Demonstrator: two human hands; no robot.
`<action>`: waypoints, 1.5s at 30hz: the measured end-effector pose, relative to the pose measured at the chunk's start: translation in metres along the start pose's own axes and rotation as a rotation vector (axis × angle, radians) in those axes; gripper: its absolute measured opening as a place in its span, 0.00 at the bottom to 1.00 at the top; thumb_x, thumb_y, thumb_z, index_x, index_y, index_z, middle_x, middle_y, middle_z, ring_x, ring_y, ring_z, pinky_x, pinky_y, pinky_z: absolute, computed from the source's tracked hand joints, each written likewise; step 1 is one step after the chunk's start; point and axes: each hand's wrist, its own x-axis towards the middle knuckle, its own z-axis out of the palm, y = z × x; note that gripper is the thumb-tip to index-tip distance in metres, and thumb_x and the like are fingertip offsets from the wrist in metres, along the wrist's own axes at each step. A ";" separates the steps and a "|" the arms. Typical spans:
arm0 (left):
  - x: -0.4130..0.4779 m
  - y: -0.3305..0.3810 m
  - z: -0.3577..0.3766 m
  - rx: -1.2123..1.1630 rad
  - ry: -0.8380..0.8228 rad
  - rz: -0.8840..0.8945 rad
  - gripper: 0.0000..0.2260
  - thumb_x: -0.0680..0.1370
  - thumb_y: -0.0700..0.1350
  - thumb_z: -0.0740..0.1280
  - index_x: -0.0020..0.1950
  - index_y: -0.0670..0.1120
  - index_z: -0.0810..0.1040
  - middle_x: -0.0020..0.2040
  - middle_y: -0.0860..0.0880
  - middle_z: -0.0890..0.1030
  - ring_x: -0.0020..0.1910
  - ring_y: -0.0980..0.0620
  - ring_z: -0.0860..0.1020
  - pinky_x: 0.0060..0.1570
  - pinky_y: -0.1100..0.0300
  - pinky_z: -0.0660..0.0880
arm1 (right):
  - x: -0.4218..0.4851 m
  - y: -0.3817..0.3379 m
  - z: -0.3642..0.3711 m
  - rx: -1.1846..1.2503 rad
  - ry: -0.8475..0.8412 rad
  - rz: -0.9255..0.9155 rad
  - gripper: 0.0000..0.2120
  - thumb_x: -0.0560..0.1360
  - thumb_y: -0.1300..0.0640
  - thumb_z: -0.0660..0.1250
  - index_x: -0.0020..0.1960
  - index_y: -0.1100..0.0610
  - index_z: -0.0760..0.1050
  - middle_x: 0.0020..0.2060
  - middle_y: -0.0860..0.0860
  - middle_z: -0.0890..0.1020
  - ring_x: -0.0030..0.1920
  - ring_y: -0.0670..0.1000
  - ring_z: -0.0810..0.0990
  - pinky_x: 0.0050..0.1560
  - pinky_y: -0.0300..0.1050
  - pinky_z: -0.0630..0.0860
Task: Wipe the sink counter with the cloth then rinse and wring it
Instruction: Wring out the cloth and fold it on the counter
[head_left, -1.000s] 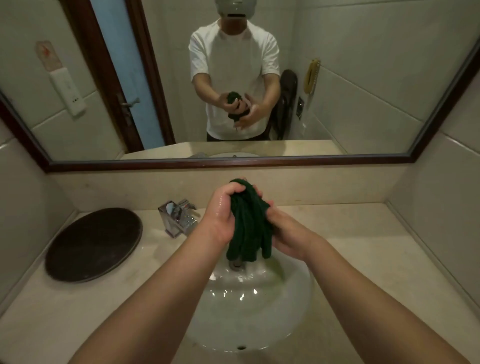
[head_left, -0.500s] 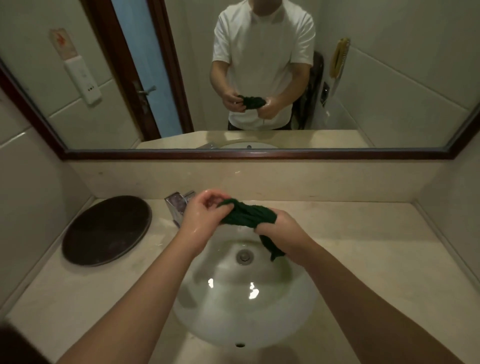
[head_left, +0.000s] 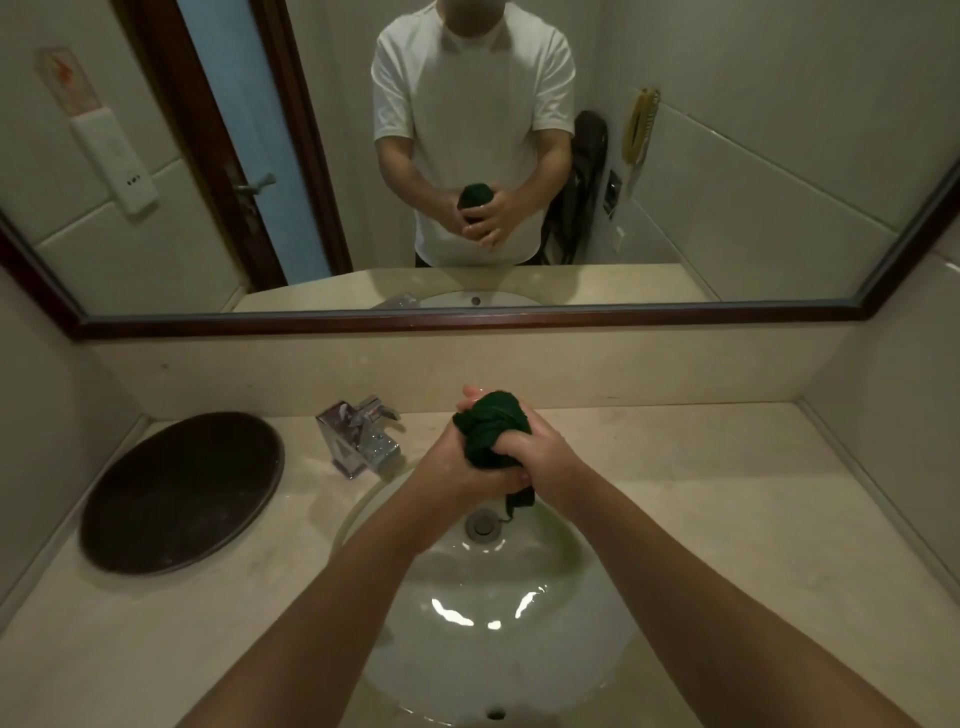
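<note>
Cloth (head_left: 491, 434): dark green, bunched into a wad, held above the far half of the basin (head_left: 498, 649), over the drain (head_left: 483, 525).
Left hand (head_left: 452, 467): closed tight around the wad's lower left.
Right hand (head_left: 537, 460): closed tight on its right side.
Axis: roughly upright; a tail hangs below the fists.
Coming move: likely a counter-twist; both hands equally near.
</note>
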 end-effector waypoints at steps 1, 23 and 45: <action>0.001 0.000 -0.001 -0.061 -0.017 0.000 0.25 0.69 0.29 0.72 0.63 0.42 0.72 0.55 0.39 0.80 0.53 0.44 0.82 0.52 0.49 0.80 | 0.003 0.002 0.000 -0.049 -0.011 0.012 0.20 0.76 0.63 0.63 0.67 0.51 0.74 0.73 0.47 0.68 0.73 0.46 0.64 0.74 0.44 0.59; 0.029 0.015 -0.037 1.351 -0.280 0.624 0.12 0.75 0.45 0.64 0.58 0.45 0.72 0.54 0.45 0.77 0.47 0.44 0.78 0.38 0.49 0.77 | 0.017 -0.011 -0.024 0.198 -0.577 0.724 0.27 0.60 0.51 0.81 0.53 0.58 0.74 0.32 0.48 0.76 0.24 0.39 0.67 0.22 0.29 0.58; 0.038 0.039 -0.001 1.502 -0.104 -0.060 0.11 0.77 0.37 0.63 0.58 0.40 0.78 0.56 0.40 0.80 0.55 0.40 0.80 0.50 0.52 0.75 | 0.017 -0.023 0.008 -1.370 -0.127 0.138 0.07 0.77 0.56 0.63 0.48 0.57 0.77 0.41 0.54 0.79 0.45 0.55 0.78 0.39 0.43 0.68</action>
